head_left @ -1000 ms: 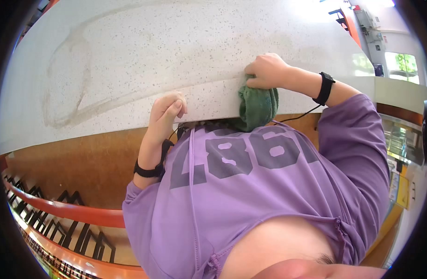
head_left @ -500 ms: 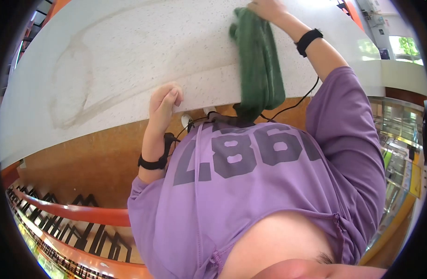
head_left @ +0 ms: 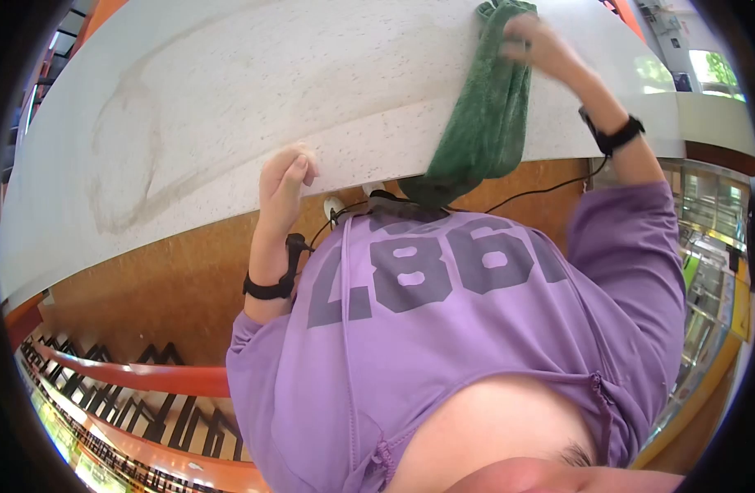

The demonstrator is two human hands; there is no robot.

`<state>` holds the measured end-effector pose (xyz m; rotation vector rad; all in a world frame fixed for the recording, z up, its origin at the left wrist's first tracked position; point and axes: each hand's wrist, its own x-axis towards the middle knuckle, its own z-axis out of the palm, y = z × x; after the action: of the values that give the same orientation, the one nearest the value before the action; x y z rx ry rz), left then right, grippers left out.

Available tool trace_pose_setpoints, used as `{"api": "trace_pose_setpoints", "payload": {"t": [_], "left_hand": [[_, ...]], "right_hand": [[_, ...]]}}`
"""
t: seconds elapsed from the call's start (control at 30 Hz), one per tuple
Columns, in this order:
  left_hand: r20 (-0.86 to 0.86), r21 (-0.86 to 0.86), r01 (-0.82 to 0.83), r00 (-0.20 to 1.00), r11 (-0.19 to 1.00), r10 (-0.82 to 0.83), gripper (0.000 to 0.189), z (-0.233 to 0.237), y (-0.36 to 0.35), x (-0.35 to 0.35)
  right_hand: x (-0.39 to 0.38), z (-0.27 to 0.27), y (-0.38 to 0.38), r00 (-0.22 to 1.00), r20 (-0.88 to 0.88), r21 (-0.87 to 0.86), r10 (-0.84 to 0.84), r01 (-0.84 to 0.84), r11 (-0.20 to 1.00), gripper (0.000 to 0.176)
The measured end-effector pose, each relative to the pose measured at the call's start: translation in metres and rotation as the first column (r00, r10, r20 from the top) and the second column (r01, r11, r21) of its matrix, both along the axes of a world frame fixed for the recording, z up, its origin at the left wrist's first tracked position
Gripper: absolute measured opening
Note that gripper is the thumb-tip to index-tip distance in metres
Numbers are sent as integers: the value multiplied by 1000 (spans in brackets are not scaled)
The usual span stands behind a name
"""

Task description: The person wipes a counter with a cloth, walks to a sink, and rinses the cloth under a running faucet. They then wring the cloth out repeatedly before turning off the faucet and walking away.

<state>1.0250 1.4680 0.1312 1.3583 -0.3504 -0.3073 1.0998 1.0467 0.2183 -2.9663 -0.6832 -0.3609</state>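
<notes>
A long green cloth [head_left: 488,115] lies over the near edge of the white speckled table [head_left: 312,74], its lower end hanging down by my shirt. At the cloth's upper part, my right hand [head_left: 542,49] has its fingers on the fabric and grips it; motion blurs the fingertips. The cloth's far end is bunched just beyond that hand. My left hand [head_left: 285,182] is closed in a loose fist at the table's near edge, thumb against the curled fingers, with nothing visible in it. A black band circles each wrist.
Brownish smear marks [head_left: 151,164] curve across the table's left side. A black cable [head_left: 534,193] runs below the table edge toward my right wrist. An orange-red rail [head_left: 139,376] with black metal legs stands at lower left. Glass display cases [head_left: 710,230] are on the right.
My right hand has moved right and a little nearer to me. The cloth's upper part has shifted right with it, so the cloth now slants. My left hand stays nearly still.
</notes>
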Motion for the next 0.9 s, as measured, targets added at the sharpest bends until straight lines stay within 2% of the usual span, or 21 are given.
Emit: {"api": "trace_pose_setpoints", "payload": {"t": [0.03,0.07,0.1,0.13,0.23,0.4,0.53,0.63,0.7,0.8,0.83,0.9], "left_hand": [[1,-16,7,1000,1000,-7,24,0,0,0],[-18,-31,0,1000,1000,0,24,1,-1,0],[-37,-46,-4,999,999,2,24,3,-2,-1],[-57,-62,-6,998,998,3,24,4,-3,-1],[-49,-100,5,999,995,-10,24,4,-4,1],[-54,-133,14,998,991,-21,24,5,-4,3],[-56,-117,17,998,993,-24,25,3,-5,2],[-74,-114,-10,997,993,1,25,4,-6,2],[-59,-100,-8,998,995,3,26,2,-7,2],[-42,-69,-3,999,998,1,27,-3,-1,2],[-38,-64,-7,999,998,5,27,-5,1,3],[-35,-80,-10,999,997,7,27,-1,-1,4]], "right_hand": [[-30,15,37,934,-353,-106,-59,23,994,33],[-48,23,65,746,-652,-224,-134,-20,974,36],[-63,23,87,599,-782,-340,-172,-179,923,41],[-79,12,94,621,-783,-243,-30,-262,934,44],[-79,-16,99,718,-696,-270,-2,-259,928,43],[-77,-29,98,850,-517,-103,103,-181,978,37],[-42,-41,117,904,-419,-27,87,-108,994,34],[6,-50,136,918,-396,-55,40,-67,996,37],[27,-42,144,885,-459,-95,80,-139,986,39],[15,-34,137,849,-515,-160,120,-233,959,41],[6,-24,136,793,-604,-190,75,-235,953,43],[-4,-24,122,789,-594,-118,158,-280,953,39]]}}
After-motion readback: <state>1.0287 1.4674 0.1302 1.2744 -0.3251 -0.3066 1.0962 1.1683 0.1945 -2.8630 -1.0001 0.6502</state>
